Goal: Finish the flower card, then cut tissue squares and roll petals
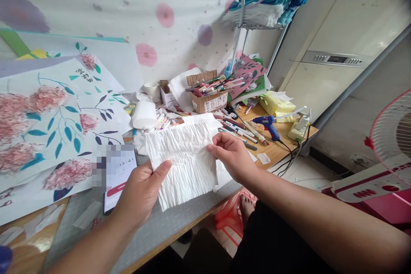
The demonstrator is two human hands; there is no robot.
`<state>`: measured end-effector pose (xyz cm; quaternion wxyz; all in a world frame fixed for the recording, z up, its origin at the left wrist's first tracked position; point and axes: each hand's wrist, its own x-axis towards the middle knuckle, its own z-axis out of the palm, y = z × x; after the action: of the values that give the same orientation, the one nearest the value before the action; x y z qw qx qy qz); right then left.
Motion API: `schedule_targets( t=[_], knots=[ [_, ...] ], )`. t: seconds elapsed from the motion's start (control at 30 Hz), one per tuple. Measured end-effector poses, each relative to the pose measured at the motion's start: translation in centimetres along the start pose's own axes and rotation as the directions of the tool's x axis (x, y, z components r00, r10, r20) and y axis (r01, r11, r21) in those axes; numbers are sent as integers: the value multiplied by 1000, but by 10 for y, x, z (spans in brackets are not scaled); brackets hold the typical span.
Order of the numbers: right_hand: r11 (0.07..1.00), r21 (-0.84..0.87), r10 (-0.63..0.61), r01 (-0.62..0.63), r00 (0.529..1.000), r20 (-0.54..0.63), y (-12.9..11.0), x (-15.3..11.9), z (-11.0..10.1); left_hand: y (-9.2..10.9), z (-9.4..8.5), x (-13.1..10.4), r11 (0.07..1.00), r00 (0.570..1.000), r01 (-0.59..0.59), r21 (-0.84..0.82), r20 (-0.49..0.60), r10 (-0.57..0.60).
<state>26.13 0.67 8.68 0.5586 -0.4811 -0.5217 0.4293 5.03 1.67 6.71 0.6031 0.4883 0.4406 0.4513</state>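
Note:
Held up between both hands is a white sheet of crinkled, pleated tissue paper [184, 167], its wrinkles running roughly up and down. My left hand [144, 188] pinches its left edge, thumb on the front. At the upper right edge, my right hand [233, 154] grips the paper between thumb and fingers. Under it lies a grey cutting mat [141, 239], partly covered by my left arm. A phone [120, 180] showing a timer rests just left of my left hand. More white paper [223, 175] shows behind the sheet's right side.
Pictures with pink paper flowers [48, 98] cover the left side. Behind the sheet are a tissue roll [144, 114], a cardboard box [210, 102] of brushes and many pens. A blue glue gun [269, 126] stands right, its cord trailing off the table. A fan [391, 137] is far right.

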Motion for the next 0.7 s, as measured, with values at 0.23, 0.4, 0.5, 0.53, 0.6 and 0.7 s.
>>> schedule_targets(
  t=[0.23, 0.4, 0.5, 0.53, 0.6, 0.7],
  knots=[
    [999, 35, -11, 11, 1000, 11, 3, 2, -1, 4, 3, 1, 990, 995, 90, -108, -28, -94],
    [997, 70, 34, -38, 998, 56, 8, 3, -2, 1, 3, 0, 983, 993, 102, -150, -42, -110],
    [977, 154, 133, -148, 985, 109, 10, 1, 0, 0, 3, 0, 984, 994, 96, -152, -36, -102],
    [960, 200, 172, -196, 976, 132, 10, 1, 0, 0, 3, -1, 984, 994, 94, -153, -33, -100],
    [923, 276, 228, -269, 959, 170, 8, 0, 3, -1, 3, -1, 983, 994, 101, -153, -30, -107],
    [900, 316, 238, -301, 945, 224, 5, -1, 6, -1, 4, -1, 988, 994, 98, -116, -39, -103]
  ],
)
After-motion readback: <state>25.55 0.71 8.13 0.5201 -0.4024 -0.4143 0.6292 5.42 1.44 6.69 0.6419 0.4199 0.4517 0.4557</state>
